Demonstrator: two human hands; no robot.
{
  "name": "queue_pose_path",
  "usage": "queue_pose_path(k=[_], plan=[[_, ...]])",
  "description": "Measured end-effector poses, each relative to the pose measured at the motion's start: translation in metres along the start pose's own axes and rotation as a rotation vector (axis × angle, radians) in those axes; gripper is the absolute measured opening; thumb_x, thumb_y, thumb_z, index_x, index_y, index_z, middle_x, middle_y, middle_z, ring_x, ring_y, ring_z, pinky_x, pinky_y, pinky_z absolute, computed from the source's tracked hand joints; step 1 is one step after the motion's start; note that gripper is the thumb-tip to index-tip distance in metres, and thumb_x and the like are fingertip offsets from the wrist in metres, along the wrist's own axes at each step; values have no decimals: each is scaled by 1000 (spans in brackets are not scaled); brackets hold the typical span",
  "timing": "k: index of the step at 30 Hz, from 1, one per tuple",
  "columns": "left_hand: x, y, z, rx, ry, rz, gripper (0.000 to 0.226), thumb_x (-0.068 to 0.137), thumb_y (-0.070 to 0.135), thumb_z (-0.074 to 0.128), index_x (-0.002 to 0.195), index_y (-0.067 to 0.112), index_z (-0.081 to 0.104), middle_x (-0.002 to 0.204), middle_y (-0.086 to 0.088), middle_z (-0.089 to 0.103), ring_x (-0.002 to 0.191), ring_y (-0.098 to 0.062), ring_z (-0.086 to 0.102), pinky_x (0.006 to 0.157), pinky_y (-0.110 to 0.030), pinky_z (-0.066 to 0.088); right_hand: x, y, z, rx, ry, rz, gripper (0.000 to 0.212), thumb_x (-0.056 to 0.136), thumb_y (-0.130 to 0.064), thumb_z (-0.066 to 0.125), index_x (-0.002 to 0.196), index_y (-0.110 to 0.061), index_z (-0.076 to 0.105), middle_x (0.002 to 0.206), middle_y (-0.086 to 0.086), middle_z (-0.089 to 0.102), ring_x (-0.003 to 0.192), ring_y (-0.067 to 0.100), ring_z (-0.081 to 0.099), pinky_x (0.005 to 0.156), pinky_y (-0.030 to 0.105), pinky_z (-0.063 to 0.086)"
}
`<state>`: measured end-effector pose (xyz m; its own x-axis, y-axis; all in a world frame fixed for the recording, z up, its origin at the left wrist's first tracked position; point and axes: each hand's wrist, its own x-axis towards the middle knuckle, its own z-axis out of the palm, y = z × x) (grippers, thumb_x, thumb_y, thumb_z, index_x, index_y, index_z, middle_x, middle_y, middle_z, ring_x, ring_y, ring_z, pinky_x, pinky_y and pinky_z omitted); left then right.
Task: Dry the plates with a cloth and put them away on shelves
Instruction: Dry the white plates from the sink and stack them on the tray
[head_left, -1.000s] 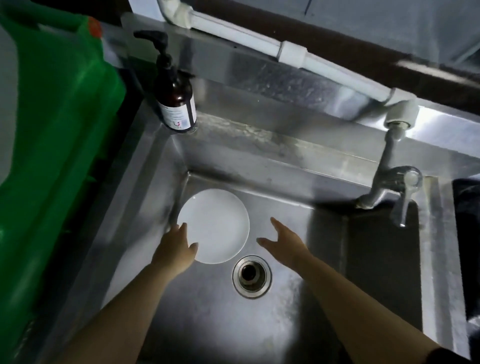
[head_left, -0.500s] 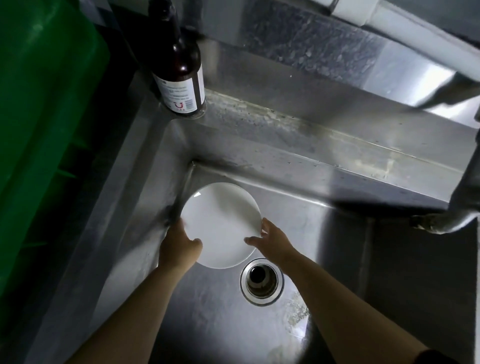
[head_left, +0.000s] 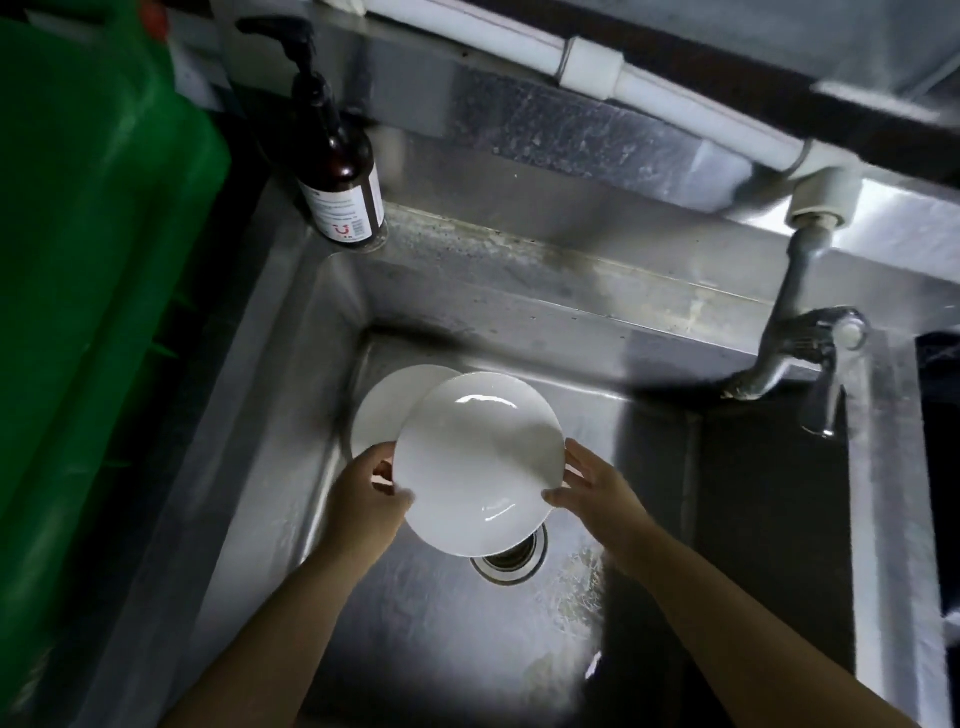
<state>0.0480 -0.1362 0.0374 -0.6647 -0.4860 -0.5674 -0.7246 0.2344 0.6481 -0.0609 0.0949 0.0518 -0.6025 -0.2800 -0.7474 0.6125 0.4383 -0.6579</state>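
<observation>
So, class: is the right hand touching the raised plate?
Touching. The head view shows the right hand with fingers against the raised plate's right rim, no gap; the left hand grips the opposite rim.

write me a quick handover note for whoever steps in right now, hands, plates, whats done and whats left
Left hand: gripping the left edge of the top plate.
Right hand: fingers on the plate's right edge, supporting it.
Top plate: raised over the sink, partly above the drain.
Second plate: in the sink's far left corner, mostly hidden behind the first.
Done: one plate picked up.
Left: no cloth or shelves in view; dry both plates, then shelve them.
</observation>
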Motion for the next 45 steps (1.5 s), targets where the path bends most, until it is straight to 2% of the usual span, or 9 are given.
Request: queue_pose_path(k=[8, 11, 13, 23, 30, 33, 38, 42, 45], plan=[[-100, 32, -22, -110, -336, 132, 52, 80, -8, 64, 112, 28, 45, 102, 16, 57, 92, -7, 59, 64, -24, 58, -103, 7, -19, 102, 83, -250, 63, 78, 7, 72, 132, -19, 49, 124, 6, 64, 116, 19, 62, 95, 33, 54], [-126, 35, -26, -3, -325, 237, 49, 78, -8, 59, 110, 27, 47, 96, 12, 60, 89, -12, 59, 67, -39, 57, -134, 12, -18, 142, 112, -291, 62, 81, 17, 63, 121, -28, 49, 126, -4, 59, 124, 14, 54, 94, 27, 51], [-142, 40, -27, 47, -282, 317, 60, 78, -8, 56, 121, 34, 52, 103, 12, 62, 94, -13, 58, 69, -30, 53, -153, 17, -18, 131, 109, -303, 63, 81, 19, 61, 116, -31, 47, 127, -13, 54, 129, 10, 47, 107, 30, 39], [-215, 50, -19, 195, -282, 401, 45, 97, 20, 54, 141, 24, 45, 119, 8, 57, 108, -11, 53, 89, -25, 42, -212, 45, -42, 89, 50, -370, 82, 84, 10, 66, 150, -16, 26, 148, -4, 39, 141, 11, 33, 111, 22, 33], [-261, 43, 9, 130, -221, 360, 48, 95, 15, 55, 141, 22, 46, 129, 4, 60, 118, -18, 56, 99, -40, 49, -259, 96, -81, -401, 98, -418, 73, 92, -24, 66, 151, -35, 23, 156, -12, 27, 146, 8, 22, 117, 23, 18], [-282, 43, 28, -54, -213, 266, 44, 94, 5, 54, 135, 20, 50, 118, 6, 63, 108, -16, 61, 76, -31, 59, -295, 141, -101, -655, 185, -407, 71, 94, -35, 61, 152, -32, 21, 158, -9, 27, 148, 9, 17, 115, 19, 15], [-311, 42, 58, -250, -232, 156, 46, 93, -3, 53, 131, 22, 50, 121, 4, 61, 108, -19, 59, 66, -26, 58, -347, 238, -128, -1092, 276, -283, 80, 77, -77, 36, 145, -35, 41, 154, 0, 38, 146, 29, 28, 116, 55, 20], [-331, 41, 75, -315, -250, 123, 48, 91, -5, 54, 129, 23, 51, 126, 2, 61, 115, -24, 57, 71, -33, 60, -367, 285, -136, -1250, 287, -141, 84, 66, -82, 42, 134, -35, 55, 147, 4, 48, 138, 38, 39, 94, 67, 38], [-346, 42, 81, -330, -258, 130, 45, 90, -5, 56, 124, 26, 53, 128, 1, 61, 117, -27, 57, 80, -42, 59, -370, 283, -135, -1243, 313, -180, 73, 79, -64, 44, 146, -36, 38, 158, 11, 30, 146, 40, 16, 98, 69, 40]])
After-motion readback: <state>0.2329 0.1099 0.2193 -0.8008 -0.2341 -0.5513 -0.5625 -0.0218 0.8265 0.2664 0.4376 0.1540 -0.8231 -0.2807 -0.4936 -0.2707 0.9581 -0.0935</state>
